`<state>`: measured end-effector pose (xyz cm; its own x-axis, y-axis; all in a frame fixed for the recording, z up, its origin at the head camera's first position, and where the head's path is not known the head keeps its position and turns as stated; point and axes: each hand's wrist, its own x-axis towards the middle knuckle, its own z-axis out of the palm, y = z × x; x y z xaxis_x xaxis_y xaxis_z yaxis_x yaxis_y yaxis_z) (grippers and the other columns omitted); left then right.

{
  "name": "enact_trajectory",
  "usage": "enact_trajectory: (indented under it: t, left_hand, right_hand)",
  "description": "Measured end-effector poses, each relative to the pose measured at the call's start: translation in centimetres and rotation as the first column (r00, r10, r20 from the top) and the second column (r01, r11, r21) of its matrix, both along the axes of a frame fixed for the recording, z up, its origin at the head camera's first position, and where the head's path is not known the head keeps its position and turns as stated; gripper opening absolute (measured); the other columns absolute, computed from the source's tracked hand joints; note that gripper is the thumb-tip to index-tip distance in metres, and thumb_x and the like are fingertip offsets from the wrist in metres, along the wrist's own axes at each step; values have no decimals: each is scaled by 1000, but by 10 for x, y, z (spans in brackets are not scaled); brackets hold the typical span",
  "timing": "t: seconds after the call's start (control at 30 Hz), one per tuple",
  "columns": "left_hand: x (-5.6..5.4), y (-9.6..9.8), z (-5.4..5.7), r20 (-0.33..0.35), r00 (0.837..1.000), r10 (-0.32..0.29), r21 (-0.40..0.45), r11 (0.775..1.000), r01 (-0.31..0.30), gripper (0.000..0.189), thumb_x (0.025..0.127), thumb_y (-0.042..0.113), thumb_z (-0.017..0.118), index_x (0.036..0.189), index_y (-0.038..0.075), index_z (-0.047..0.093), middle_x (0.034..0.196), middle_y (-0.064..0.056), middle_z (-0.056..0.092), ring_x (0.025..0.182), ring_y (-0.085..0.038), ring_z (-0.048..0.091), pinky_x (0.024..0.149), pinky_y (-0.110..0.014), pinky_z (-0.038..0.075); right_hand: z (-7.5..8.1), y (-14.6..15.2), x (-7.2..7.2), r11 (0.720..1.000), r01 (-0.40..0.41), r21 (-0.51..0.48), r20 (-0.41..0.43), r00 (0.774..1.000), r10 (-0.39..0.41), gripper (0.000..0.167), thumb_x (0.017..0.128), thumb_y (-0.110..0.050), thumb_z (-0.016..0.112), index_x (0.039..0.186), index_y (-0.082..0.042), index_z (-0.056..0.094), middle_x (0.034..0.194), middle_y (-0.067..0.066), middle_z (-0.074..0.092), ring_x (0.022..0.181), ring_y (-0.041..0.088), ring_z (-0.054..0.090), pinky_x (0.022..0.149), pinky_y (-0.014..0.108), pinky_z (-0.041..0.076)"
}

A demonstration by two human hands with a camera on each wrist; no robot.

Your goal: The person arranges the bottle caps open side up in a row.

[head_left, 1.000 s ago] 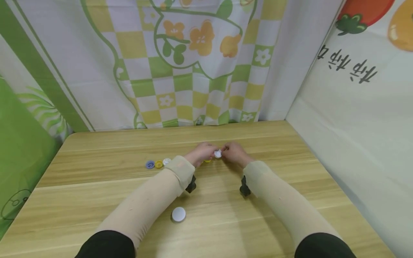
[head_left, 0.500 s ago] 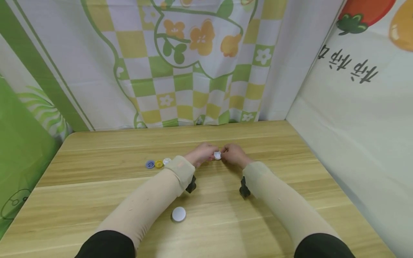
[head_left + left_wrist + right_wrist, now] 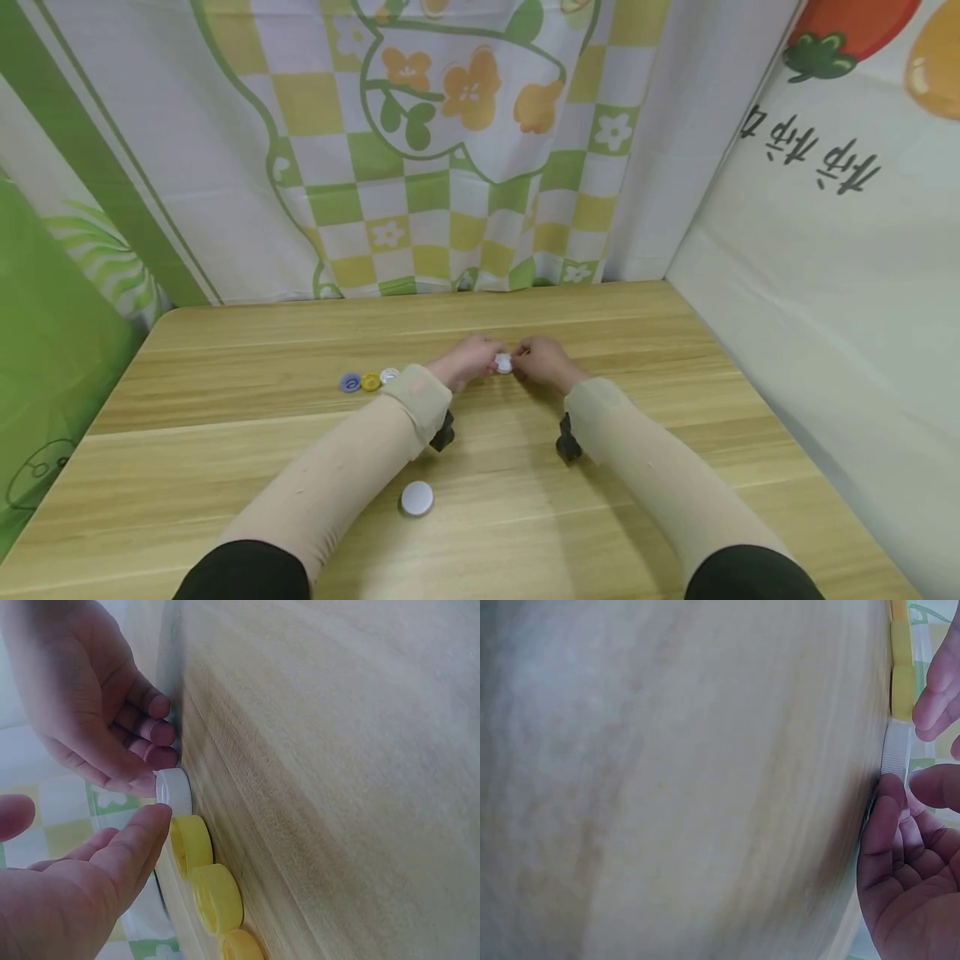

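A white ribbed bottle cap (image 3: 503,363) lies on the wooden table between both hands. In the left wrist view this white cap (image 3: 175,791) ends a row, touching or nearly touching a yellow cap (image 3: 193,845). Another yellow cap (image 3: 218,898) and an orange-yellow cap (image 3: 241,946) follow it. My left hand (image 3: 467,360) reaches over the row; its extended fingers touch the white cap's edge, thumb apart. From the other side, my right hand (image 3: 546,362) touches the white cap with its fingertips, its fingers loosely bent. The head view hides the nearby yellow caps behind my left hand.
Left of my left sleeve, a blue cap (image 3: 350,382), a yellow cap (image 3: 371,382) and a white cap (image 3: 389,376) continue the line. A larger white round lid (image 3: 417,498) lies nearer to me. A patterned curtain (image 3: 465,208) hangs behind the table (image 3: 247,467).
The white cap between my hands has shifted slightly toward me and to the left. A bit of yellow cap visible beside my left hand a second ago is now hidden.
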<state>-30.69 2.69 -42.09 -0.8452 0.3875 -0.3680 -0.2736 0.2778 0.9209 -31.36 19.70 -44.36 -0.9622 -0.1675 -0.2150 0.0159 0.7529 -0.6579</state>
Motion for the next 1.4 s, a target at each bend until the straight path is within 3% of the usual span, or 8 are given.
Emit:
enact_trajectory:
  t: [0.13,0.27,0.37,0.47,0.77,1.13,1.3,1.4]
  left_hand:
    - [1,-2,-2,3,1000,17,17,1000,-17,44,110,15,41,146,-10,46,119,-16,53,98,-18,51,103,-37,46]
    - [4,-10,-3,2,999,38,41,998,-38,48,110,15,40,150,-12,39,138,-25,49,122,-30,54,112,-41,43]
    - [9,-22,-2,4,999,45,69,997,-45,51,111,15,38,153,-13,32,152,-33,39,136,-39,47,115,-43,41]
    - [14,-35,0,10,999,39,95,995,-40,52,112,15,37,154,-14,29,154,-35,35,139,-41,44,116,-43,39]
    - [30,-65,-1,-23,999,33,119,992,-30,50,111,15,39,149,-17,33,148,-36,39,137,-43,45,117,-46,38]
    - [54,-98,-11,-4,999,37,129,991,-37,45,111,12,37,145,-18,35,139,-35,44,130,-43,50,114,-47,41]
    - [68,-119,-17,-14,1000,2,77,997,-1,43,110,8,37,143,-21,37,132,-33,51,123,-39,56,106,-41,50]
    - [77,-129,-19,-18,1000,-18,34,999,18,41,108,6,41,141,-20,41,129,-31,55,116,-35,60,101,-38,53]
  right_hand:
    - [2,-2,4,1000,-4,18,-16,1000,5,18,98,-10,57,97,2,71,81,7,70,71,15,58,61,23,47]
    - [3,-1,6,999,-8,51,-40,999,10,22,99,-12,55,95,1,71,80,6,70,72,17,59,62,24,48]
    - [3,0,8,997,-2,76,-48,999,5,23,99,-14,54,95,0,72,80,6,69,75,18,59,64,25,47]
    - [4,1,9,997,10,80,-41,999,-7,23,98,-15,54,93,-1,71,80,5,68,75,18,59,65,26,47]
    - [5,2,13,999,36,17,5,999,-36,23,98,-14,52,94,-1,71,83,6,68,75,17,57,66,26,48]
    - [5,5,22,998,30,-53,32,999,-28,30,102,-13,54,121,5,68,92,9,71,84,19,63,73,29,54]
    - [8,0,33,1000,-31,0,26,999,31,29,103,-16,54,119,3,69,91,7,70,83,17,62,72,29,53]
    - [10,-10,43,996,-88,-22,53,995,89,28,103,-16,55,120,1,69,89,5,69,78,15,61,69,28,52]
